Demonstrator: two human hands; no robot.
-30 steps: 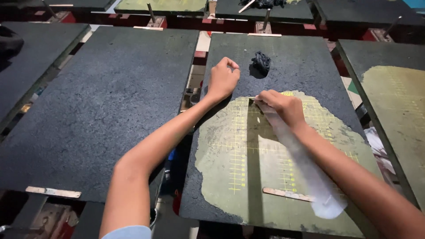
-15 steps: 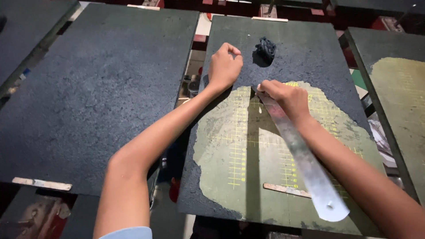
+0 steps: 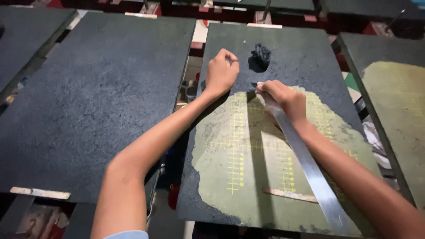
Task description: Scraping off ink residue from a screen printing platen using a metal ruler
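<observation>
Rows of dark, rough-coated boards fill the frame, the big board on the left (image 3: 97, 97) fully black, the middle board (image 3: 283, 132) stripped to a yellow-green patch (image 3: 265, 168) with a printed yellow grid. Since a second ago the view has closed in and the long metal blade (image 3: 305, 168) has slid a little farther up the board, its far tip now at the patch's upper edge, so the scraped area ends just short of the black clump (image 3: 260, 56) lying beyond. The right hand (image 3: 281, 96) grips the blade's far end. The left hand (image 3: 221, 71) rests as a closed fist on the dark coating near the left edge. Narrow gaps separate the boards; open coated surface remains far and right.
</observation>
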